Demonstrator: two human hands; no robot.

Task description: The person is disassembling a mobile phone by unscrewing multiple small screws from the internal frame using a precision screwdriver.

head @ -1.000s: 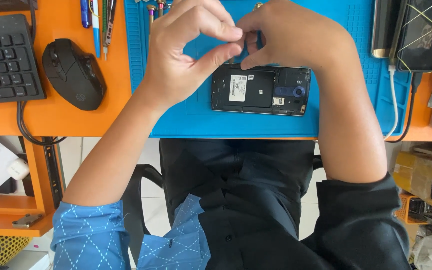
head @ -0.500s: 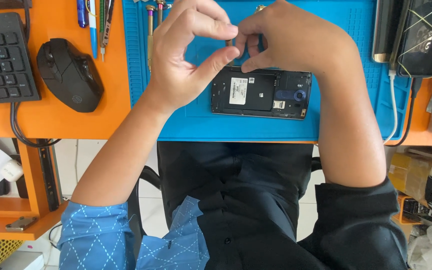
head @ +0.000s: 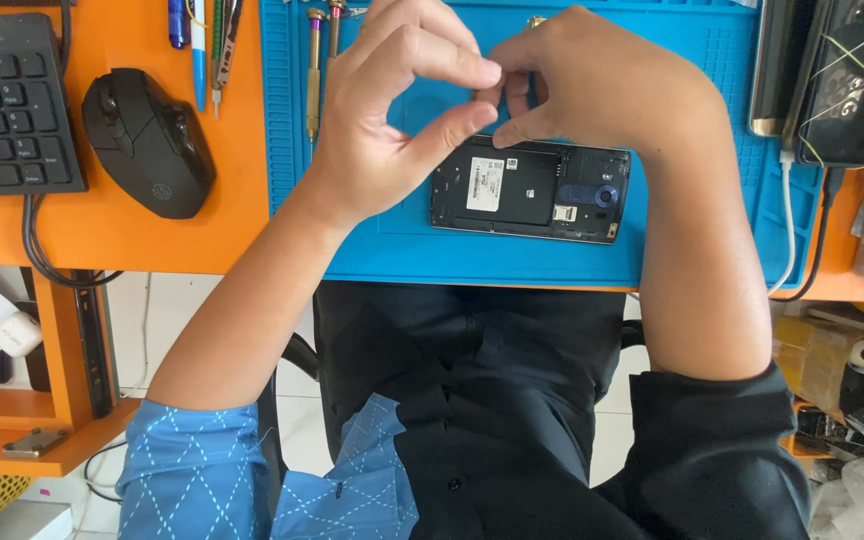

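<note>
A black phone [head: 532,190] with its back cover off lies flat on the blue work mat [head: 512,255], inner parts facing up. Just above the phone's upper edge my left hand [head: 392,120] and my right hand [head: 602,90] meet, fingertips pinched together. Something very small sits between the fingertips; it is too small to make out. Neither hand touches the phone's lower half.
Screwdrivers [head: 314,70] lie at the mat's upper left. Pens [head: 202,40], a black mouse [head: 149,140] and a black keyboard [head: 7,105] rest on the orange desk [head: 152,240] to the left. On the right are two more phones [head: 832,80] and a white cable [head: 790,220].
Both hands stay pinched together over the phone's top edge. The view has shifted slightly; the phone has not moved on the mat.
</note>
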